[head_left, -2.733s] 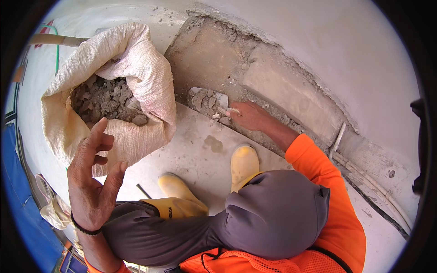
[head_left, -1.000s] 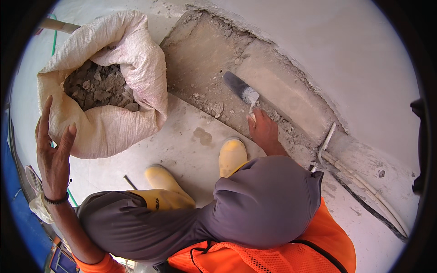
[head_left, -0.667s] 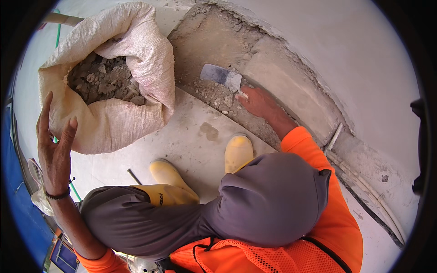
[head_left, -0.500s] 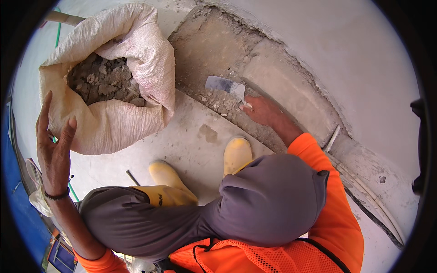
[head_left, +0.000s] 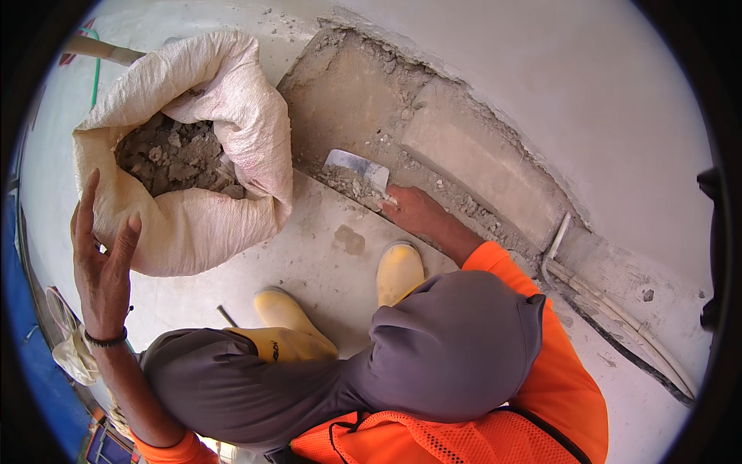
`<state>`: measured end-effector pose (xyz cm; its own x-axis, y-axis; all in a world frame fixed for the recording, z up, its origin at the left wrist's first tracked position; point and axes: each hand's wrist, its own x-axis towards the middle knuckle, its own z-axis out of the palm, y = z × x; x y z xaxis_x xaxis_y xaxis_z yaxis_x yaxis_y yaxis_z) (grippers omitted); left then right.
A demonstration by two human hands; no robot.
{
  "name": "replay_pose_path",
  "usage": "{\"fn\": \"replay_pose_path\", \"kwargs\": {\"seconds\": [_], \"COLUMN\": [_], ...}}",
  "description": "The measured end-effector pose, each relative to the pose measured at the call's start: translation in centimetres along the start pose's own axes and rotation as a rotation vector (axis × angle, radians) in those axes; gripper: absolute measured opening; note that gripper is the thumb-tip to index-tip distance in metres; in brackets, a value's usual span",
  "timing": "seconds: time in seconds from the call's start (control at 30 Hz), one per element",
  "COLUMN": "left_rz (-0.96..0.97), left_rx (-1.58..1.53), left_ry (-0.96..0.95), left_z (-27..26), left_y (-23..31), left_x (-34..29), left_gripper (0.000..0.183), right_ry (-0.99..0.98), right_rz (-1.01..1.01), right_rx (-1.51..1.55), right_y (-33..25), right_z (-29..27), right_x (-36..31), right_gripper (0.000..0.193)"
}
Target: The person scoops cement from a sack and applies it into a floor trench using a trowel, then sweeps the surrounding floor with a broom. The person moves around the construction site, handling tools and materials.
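Note:
My right hand (head_left: 420, 212) grips a flat-bladed metal trowel (head_left: 357, 166) low in a broken-out strip of floor. Its handle is mostly hidden in my fingers. Grey rubble (head_left: 352, 188) lies heaped against the blade on the side nearer me. To the left stands a white woven sack (head_left: 224, 224), its rim rolled down, with broken concrete and dirt (head_left: 174, 155) inside. My left hand (head_left: 104, 263) is raised by the sack's near left side, fingers spread and holding nothing; whether it touches the cloth I cannot tell.
A rough broken edge (head_left: 495, 124) borders the recess along the pale wall. Pipes (head_left: 610, 309) and a black cable (head_left: 618, 348) run along the right. My yellow boots (head_left: 400, 271) stand on the concrete slab. A pole (head_left: 108, 50) lies behind the sack.
My right hand has drawn the trowel left and a little toward me along the recess, pushing rubble with it. The left hand stays spread beside the sack. The view has shifted slightly.

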<state>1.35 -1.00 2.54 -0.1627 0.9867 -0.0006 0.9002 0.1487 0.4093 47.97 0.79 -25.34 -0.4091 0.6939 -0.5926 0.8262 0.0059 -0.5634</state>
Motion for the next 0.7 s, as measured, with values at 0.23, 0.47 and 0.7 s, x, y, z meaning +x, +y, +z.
{"fn": "replay_pose_path", "kwargs": {"seconds": [0.23,0.47,0.7], "left_rz": [-0.163,0.072,-0.022], "left_rx": [-0.243,-0.119,-0.042], "left_ry": [-0.04,0.016,0.025], "left_z": [-0.7,0.0,-0.1], "left_y": [0.6,0.6,0.3], "left_x": [-0.9,-0.5,-0.8], "left_gripper": [0.073,0.074,0.078], "right_ry": [-0.255,-0.369,-0.307], "right_rz": [0.107,0.227,-0.115], "right_rx": [0.247,0.468,0.418], "right_y": [2.4,-5.5,-22.9], "right_z": [-3.1,-14.1,-21.4], "right_x": [-2.8,-8.8,-7.4], "right_gripper": [0.037,0.046,0.035]}}
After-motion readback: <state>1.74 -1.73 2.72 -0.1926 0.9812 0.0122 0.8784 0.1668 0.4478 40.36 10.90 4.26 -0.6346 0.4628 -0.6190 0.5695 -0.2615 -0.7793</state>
